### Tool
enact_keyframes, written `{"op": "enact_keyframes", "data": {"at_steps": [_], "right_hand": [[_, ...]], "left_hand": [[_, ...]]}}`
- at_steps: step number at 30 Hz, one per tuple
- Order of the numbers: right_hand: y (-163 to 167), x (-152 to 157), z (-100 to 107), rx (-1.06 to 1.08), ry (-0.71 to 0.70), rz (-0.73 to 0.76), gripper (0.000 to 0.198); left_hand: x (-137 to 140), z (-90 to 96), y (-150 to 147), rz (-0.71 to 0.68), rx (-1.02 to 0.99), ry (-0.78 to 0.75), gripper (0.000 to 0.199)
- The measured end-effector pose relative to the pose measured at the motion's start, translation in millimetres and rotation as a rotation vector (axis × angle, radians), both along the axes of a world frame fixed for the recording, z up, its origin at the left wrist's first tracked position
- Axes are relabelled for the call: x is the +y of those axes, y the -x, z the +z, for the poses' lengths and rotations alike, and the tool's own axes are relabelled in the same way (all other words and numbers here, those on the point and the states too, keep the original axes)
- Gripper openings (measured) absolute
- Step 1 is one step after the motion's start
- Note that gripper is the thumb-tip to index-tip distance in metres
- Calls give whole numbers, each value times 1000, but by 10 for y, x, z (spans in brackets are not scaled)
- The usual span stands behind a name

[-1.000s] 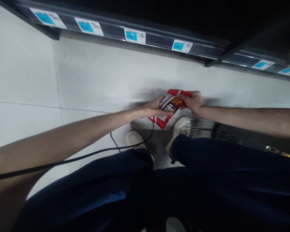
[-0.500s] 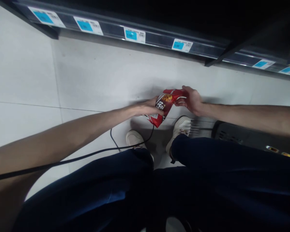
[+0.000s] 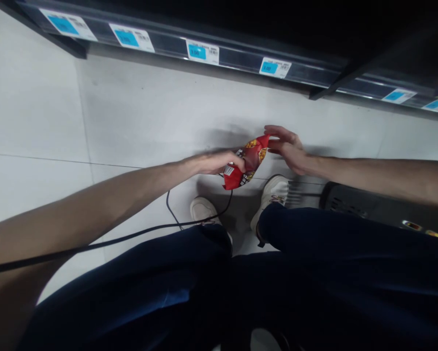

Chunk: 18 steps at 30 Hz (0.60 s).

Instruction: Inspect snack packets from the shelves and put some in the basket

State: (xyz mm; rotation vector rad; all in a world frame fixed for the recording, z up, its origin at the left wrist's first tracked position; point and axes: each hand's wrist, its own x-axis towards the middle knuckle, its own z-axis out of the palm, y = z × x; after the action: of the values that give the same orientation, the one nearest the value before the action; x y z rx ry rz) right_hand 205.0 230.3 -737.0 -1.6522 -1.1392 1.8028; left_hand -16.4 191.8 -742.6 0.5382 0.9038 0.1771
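A red snack bag (image 3: 253, 158) with white lettering and a picture of golden, nut-like pieces is held tilted above the floor. My left hand (image 3: 222, 161) grips its lower left part, the thumb pressed across the front. At the upper right end of the bag is my right hand (image 3: 288, 146), its fingers on both sides of the bag's end. Some of the right fingertips are hidden behind the bag. A white label with a barcode shows near the left thumb.
A dark shelf edge (image 3: 237, 61) with several blue-and-white price tags runs along the top. A black cable (image 3: 131, 235) crosses my left arm and the floor near my shoes (image 3: 275, 192). At the right, beside my leg, lies a dark grey basket-like container (image 3: 345, 202).
The bag has turned in my hands and its upper end has shifted slightly left. My right hand has moved a little left with its fingers in a new position on the bag's end.
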Motion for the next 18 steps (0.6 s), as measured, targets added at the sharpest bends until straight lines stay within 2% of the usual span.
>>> {"op": "enact_keyframes", "data": {"at_steps": [2,7,13,18], "right_hand": [[-15,-5,-16,1,-32,51,27],[-17,-20,-81,-8,-72,107,41],[-17,18,-143,-63,-109,57,42],[-39,37,-162,-138,-95,43,52]], "left_hand": [[4,32,5,14,4,47,19],[20,58,-21,45,-33,64,29],[10,-49,-77,70,-86,38,45],[-22,-153,-84,74,-159,27,53]]}}
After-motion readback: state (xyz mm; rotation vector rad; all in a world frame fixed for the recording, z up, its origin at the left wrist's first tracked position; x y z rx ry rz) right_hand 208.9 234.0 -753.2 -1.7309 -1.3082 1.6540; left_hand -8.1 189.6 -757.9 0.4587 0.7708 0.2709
